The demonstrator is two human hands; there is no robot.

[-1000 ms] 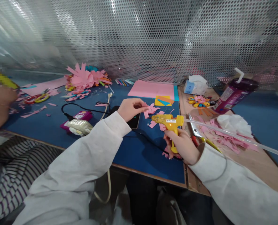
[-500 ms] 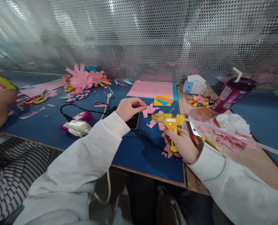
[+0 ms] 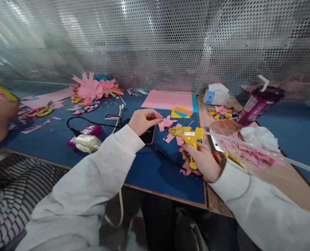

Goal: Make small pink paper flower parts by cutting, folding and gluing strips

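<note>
Between the fingertips of my left hand (image 3: 145,121) is a pink paper flower (image 3: 167,122), pinched at its left petal. My right hand (image 3: 200,158) is wrapped round the handle of a yellow hot glue gun (image 3: 182,132), whose orange light is lit. The gun's nozzle points left, close under the flower; whether they touch I cannot tell. A long clear glue stick (image 3: 249,147) runs out of the gun's back to the right. Pink paper scraps (image 3: 179,140) lie below the nozzle, and a dark phone (image 3: 149,135) is partly hidden behind my left wrist.
Scissors (image 3: 215,141), pink scraps, a tissue box (image 3: 216,94) and a tilted purple cup (image 3: 261,104) are on the right. A purple power strip (image 3: 84,137) with cables and a pile of paper flowers (image 3: 92,87) stand left. At far left is another person's hand (image 3: 1,111).
Almost nothing differs. Both my hands, the flower and the glue gun keep their places, apart from a very slight shift of the view.
</note>
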